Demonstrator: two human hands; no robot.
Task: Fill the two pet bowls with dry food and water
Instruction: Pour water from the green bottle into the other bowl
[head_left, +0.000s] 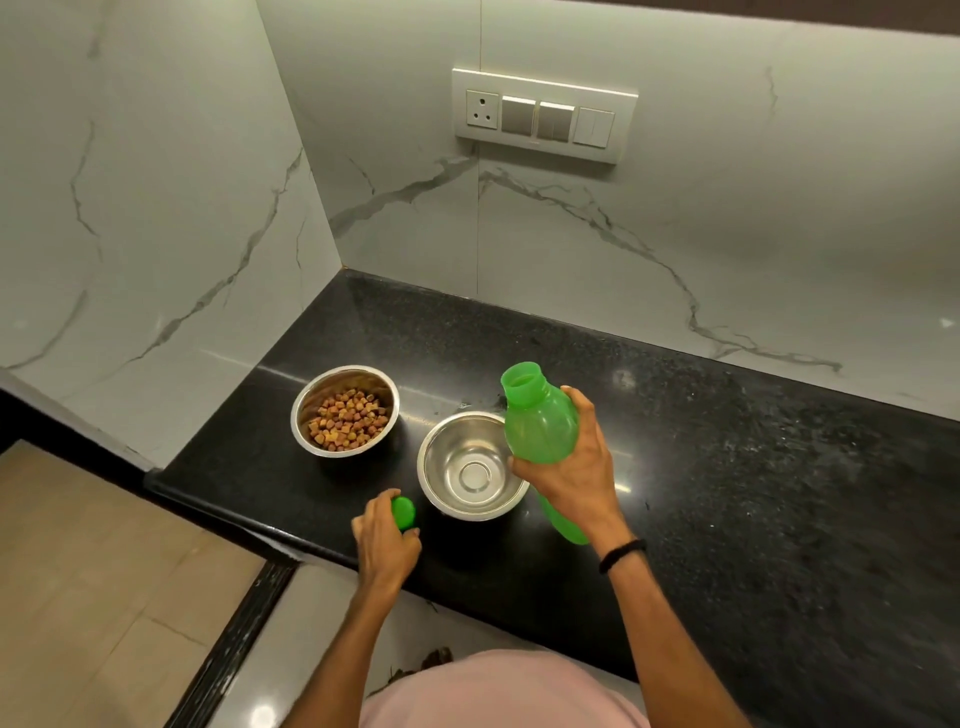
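right grip (571, 480) holds uncapped green bottle (540, 423) tilted beside steel bowl (445, 500); left grip (387, 543) holds green cap (404, 512); kibble bowl (310, 397) near

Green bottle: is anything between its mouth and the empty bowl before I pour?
Nothing visible. The green bottle, gripped by the right hand, is uncapped and tilted by the right rim of the empty bowl. The left hand holds the cap near the counter edge, clear of the bowl; the food bowl sits apart, to the left.

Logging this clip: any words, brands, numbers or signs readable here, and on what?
No text can be read in this frame.
Switch plate: a faint mark on its lower edge, too small to read.
Green bottle, cap, food bowl, empty bowl: no print visible.
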